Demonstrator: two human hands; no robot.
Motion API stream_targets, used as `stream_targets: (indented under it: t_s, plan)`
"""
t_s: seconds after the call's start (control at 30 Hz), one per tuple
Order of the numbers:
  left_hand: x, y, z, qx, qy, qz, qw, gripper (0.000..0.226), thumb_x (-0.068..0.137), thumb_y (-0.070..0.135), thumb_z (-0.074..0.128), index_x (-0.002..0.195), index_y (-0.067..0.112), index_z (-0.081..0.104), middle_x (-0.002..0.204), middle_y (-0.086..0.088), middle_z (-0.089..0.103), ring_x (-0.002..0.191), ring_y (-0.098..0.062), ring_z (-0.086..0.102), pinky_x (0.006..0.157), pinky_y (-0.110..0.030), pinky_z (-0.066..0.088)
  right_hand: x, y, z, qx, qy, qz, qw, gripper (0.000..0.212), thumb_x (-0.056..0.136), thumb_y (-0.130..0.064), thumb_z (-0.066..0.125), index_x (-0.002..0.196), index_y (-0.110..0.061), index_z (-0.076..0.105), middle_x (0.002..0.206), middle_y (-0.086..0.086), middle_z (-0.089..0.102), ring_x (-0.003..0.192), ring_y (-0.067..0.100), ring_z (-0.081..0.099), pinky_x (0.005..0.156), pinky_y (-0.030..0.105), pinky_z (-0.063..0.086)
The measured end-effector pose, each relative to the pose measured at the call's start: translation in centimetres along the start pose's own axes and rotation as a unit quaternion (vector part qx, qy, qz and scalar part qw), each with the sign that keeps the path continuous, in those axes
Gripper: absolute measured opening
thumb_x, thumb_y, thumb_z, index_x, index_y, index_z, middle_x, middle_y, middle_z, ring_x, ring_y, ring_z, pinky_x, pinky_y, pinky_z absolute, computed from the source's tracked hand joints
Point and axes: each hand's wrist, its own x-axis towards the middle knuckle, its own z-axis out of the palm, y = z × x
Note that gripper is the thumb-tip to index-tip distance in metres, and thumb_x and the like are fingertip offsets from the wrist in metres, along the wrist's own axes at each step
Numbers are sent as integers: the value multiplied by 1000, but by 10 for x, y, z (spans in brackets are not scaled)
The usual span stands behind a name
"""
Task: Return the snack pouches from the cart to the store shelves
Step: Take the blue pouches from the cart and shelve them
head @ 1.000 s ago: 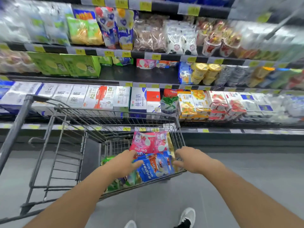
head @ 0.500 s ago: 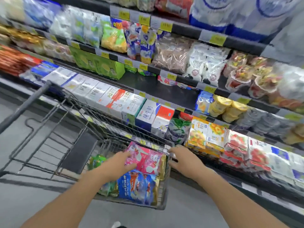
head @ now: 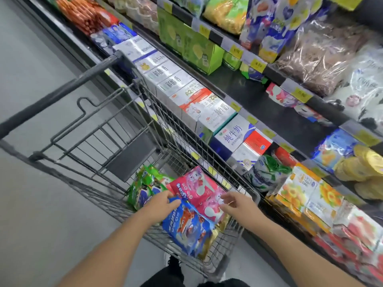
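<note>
A grey wire cart (head: 153,121) stands against the store shelves (head: 248,96). Inside it lie a pink snack pouch (head: 196,189), a blue snack pouch (head: 186,228), green pouches (head: 145,183) and a gold one (head: 211,243). My left hand (head: 163,201) reaches into the cart and its curled fingers pinch the top edge of the blue pouch, which tilts upward. My right hand (head: 234,201) hovers over the pink pouch with its fingers spread and relaxed, holding nothing. Similar pink pouches (head: 284,98) lie on the middle shelf at the right.
Milk cartons (head: 232,135) fill the low shelf beside the cart. Green boxes (head: 190,44) and bagged snacks (head: 323,52) sit higher up. Yellow cups (head: 360,166) stand at the right. Grey aisle floor (head: 41,204) opens to the left. The cart handle (head: 62,94) points away from me.
The view has swung left and closer to the shelves. My left hand shifted from the pink pouch onto the blue pouch's top edge. My right hand left the cart's rim and opened over the pink pouch.
</note>
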Motion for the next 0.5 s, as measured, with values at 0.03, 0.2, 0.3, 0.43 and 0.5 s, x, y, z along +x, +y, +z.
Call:
stream_targets:
  t_s: [0.03, 0.2, 0.3, 0.43, 0.5]
  plan:
    - [7, -3, 9, -9, 2, -17, 1000, 59, 99, 52, 52, 146, 17, 46, 136, -4, 55, 115, -18, 57, 92, -31, 45, 13, 1, 5, -2, -14, -1, 1000, 37, 93, -34, 65, 127, -18, 61, 108, -9, 64, 96, 6, 62, 83, 22, 53]
    - [46, -22, 54, -73, 33, -119, 990, 48, 101, 53, 48, 133, 18, 52, 124, -3, 57, 90, -14, 55, 78, -30, 43, 83, 13, 37, -37, -104, -6, 994, 33, 95, -33, 63, 124, -18, 60, 109, -6, 65, 92, 10, 65, 71, 22, 55]
    - [66, -35, 76, -84, 87, -164, 979, 28, 99, 53, 49, 97, 25, 54, 98, 3, 52, 81, -14, 52, 79, -32, 42, 122, 23, 61, -59, -147, -9, 987, 40, 93, -32, 65, 123, -5, 62, 114, 9, 69, 99, 24, 66, 85, 36, 57]
    - [86, -49, 92, -152, 146, -210, 955, 57, 101, 47, 52, 140, 5, 52, 139, -13, 59, 122, -28, 59, 96, -35, 46, 156, 28, 100, -74, -202, -2, 977, 53, 88, -37, 70, 114, 9, 63, 114, 28, 67, 103, 39, 66, 90, 49, 54]
    - [88, -53, 93, -172, 167, -220, 945, 57, 101, 45, 51, 142, 5, 50, 142, -14, 58, 122, -28, 59, 97, -35, 44, 166, 26, 124, -76, -234, 7, 969, 52, 86, -41, 72, 104, 8, 66, 95, 22, 70, 80, 29, 65, 74, 42, 54]
